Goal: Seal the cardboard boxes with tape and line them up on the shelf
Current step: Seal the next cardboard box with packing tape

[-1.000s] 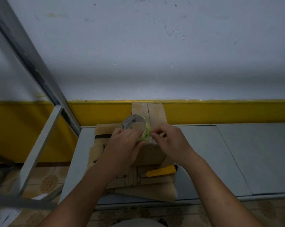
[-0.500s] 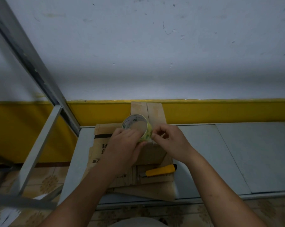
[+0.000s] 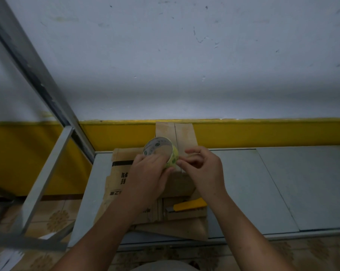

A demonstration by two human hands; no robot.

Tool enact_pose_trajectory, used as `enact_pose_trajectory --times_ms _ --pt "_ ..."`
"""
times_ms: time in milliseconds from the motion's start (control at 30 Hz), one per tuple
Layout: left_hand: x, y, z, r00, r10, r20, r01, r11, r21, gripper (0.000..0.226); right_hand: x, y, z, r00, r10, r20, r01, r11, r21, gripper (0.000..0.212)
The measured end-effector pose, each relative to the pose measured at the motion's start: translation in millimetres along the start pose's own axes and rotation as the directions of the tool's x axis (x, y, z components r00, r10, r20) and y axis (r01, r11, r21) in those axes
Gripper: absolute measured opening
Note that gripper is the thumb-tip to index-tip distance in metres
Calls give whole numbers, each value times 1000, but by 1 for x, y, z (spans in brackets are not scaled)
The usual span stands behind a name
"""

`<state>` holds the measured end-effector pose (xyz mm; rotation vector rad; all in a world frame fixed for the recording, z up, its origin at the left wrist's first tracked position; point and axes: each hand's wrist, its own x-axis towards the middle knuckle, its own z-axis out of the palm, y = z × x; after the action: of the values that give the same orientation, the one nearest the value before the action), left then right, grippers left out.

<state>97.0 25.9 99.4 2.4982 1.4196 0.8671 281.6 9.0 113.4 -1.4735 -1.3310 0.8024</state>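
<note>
Over cardboard box point(image 3: 181, 184), left hand point(image 3: 147, 178) holds tape roll point(image 3: 161, 151)

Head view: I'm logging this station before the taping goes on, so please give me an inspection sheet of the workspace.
Surface: grey metal shelf, bare to the right of the cardboard.
Job's things: flattened cardboard boxes stacked on the shelf, one upright box against the wall behind; tape roll held above them.
Clutter: yellow utility knife lying on the cardboard.
Grippers: left hand grips the tape roll; right hand pinches at the roll's edge, apparently at the tape end.
Cables: nothing seen.
Surroundings: grey wall with yellow band, metal frame at left, patterned floor tiles.
</note>
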Motion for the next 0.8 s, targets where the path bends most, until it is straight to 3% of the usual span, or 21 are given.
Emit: enact_pose_trajectory --times_ms 100,333,433,600,800 --pt "1 1 -2 1000 -3 8 3 1000 -7 31 -3 0 4 999 -5 -52 6 1000 17 31" --pt "-1 -2 3 1000 4 -13 -4 1000 15 20 -6 -2 12 996 27 -82 -24 999 40 31" --pt "-2 0 6 1000 14 -27 -13 1000 22 13 -3 -6 11 987 152 -60 -146 985 94 32" --pt "-2 8 10 1000 -7 -28 7 1000 25 23 6 -8 5 943 331 28 -331 927 178 45" --pt "3 10 8 999 -48 -5 48 997 61 16 3 -6 3 968 244 61 -251 952 174 22"
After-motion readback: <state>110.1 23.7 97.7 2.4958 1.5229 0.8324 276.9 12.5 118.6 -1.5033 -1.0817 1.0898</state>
